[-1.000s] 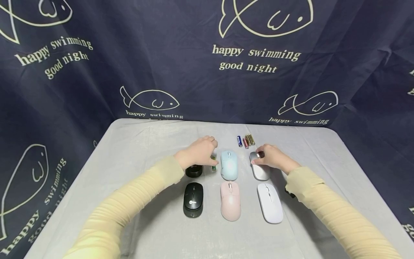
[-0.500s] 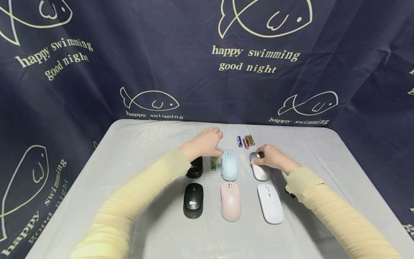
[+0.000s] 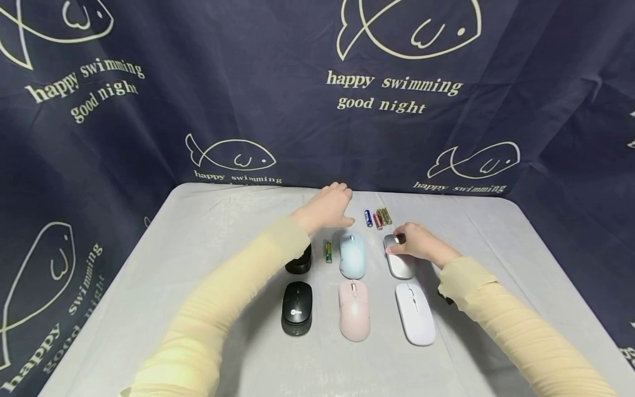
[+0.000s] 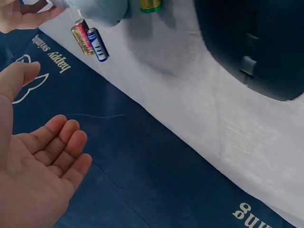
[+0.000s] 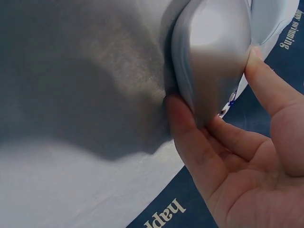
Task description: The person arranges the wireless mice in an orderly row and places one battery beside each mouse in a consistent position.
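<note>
My left hand point(image 3: 326, 207) hovers over the back of the table, its fingers loosely bent and holding nothing; the left wrist view shows its bare palm point(image 4: 35, 178). Just in front of it lie a green battery point(image 3: 328, 252) and a light blue mouse point(image 3: 352, 256). To its right, several batteries lie side by side: a blue one point(image 3: 368, 218), a red one point(image 3: 378, 221) and gold ones point(image 3: 387, 215). My right hand point(image 3: 420, 241) grips the front end of a silver mouse point(image 3: 401, 264), thumb on one side and fingers on the other, as the right wrist view shows.
Nearer me, a black mouse point(image 3: 297, 306), a pink mouse point(image 3: 354, 314) and a white mouse point(image 3: 415, 315) form a row. Another black mouse point(image 3: 300, 263) is partly under my left sleeve. Something dark point(image 3: 445, 296) shows beside the right sleeve. A navy curtain point(image 3: 307, 110) hangs behind the table.
My left hand has moved away from beside the green battery, rightward and toward the back, uncovering that battery. The right hand keeps its grip on the silver mouse, in the same place.
</note>
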`<move>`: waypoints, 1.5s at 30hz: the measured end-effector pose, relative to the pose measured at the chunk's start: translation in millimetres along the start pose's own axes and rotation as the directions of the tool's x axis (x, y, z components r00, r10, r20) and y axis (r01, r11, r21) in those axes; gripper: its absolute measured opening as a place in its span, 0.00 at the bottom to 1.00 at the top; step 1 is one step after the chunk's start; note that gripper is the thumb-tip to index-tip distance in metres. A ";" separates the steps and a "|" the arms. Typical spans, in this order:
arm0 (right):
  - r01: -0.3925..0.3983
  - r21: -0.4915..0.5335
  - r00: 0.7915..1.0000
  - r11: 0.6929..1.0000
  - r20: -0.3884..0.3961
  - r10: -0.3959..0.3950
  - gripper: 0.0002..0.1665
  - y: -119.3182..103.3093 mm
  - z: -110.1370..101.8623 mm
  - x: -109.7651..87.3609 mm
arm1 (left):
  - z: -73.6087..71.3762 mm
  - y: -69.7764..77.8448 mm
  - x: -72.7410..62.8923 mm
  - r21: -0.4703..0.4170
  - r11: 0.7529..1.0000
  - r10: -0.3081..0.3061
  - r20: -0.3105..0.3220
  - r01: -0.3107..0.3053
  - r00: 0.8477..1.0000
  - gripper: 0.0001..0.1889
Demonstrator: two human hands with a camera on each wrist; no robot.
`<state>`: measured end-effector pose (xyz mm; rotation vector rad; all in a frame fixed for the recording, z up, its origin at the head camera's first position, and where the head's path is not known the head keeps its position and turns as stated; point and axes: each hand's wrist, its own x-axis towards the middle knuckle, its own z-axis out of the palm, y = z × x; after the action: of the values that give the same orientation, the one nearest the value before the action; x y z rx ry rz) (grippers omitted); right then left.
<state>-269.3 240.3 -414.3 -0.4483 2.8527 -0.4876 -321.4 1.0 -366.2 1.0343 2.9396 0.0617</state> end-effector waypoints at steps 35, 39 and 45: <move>0.019 -0.026 1.000 0.999 -0.009 -0.020 0.34 3.7 5.2 2.9 | 23.5 13.1 54.1 -0.019 0.998 -0.061 0.062 0.063 0.996 0.34; 0.027 -0.029 1.000 0.999 -0.007 -0.027 0.34 3.3 4.6 2.9 | 27.2 16.5 57.0 -0.007 0.997 -0.076 0.097 0.077 0.992 0.36; 0.023 -0.020 1.000 1.000 0.006 -0.023 0.33 2.1 0.9 2.9 | 34.2 18.6 66.4 0.012 0.997 -0.083 0.109 0.082 0.991 0.34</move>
<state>-272.3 241.0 -416.4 -0.4852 2.8528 -0.4612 -360.3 58.0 -400.1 0.8858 2.8813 -0.0074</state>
